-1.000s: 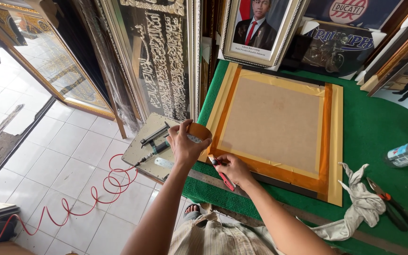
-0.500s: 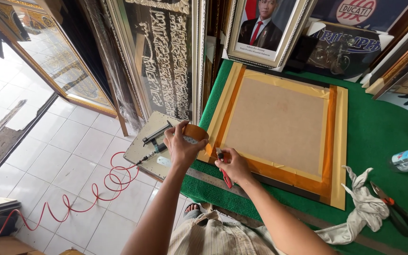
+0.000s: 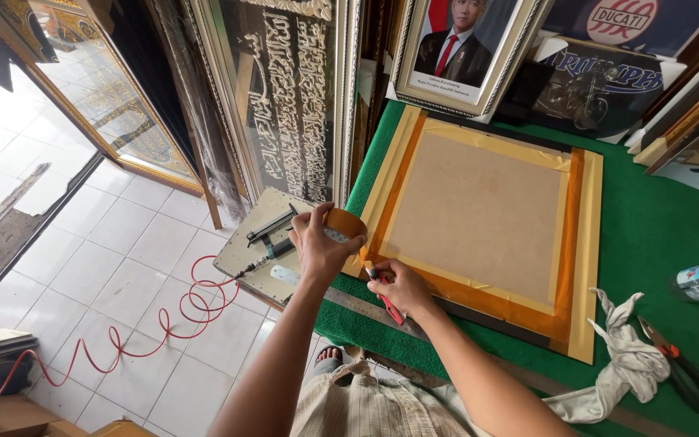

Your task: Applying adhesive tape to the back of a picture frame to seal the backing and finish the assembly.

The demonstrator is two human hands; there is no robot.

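My left hand (image 3: 317, 243) gripped the brown tape roll (image 3: 343, 222) at the frame's (image 3: 487, 218) seven o'clock corner. My right hand (image 3: 398, 285) pinched a red cutter (image 3: 385, 299) just beside it, at four o'clock from the roll.

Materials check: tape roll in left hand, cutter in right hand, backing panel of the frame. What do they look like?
Tape roll in the left hand: brown, glossy plastic-looking packing tape, matching the shiny strips along the panel edges. Cutter in the right hand: red body, probably plastic; blade hidden. Backing panel: matte, even tan, likely hardboard or thick card; cannot tell which.
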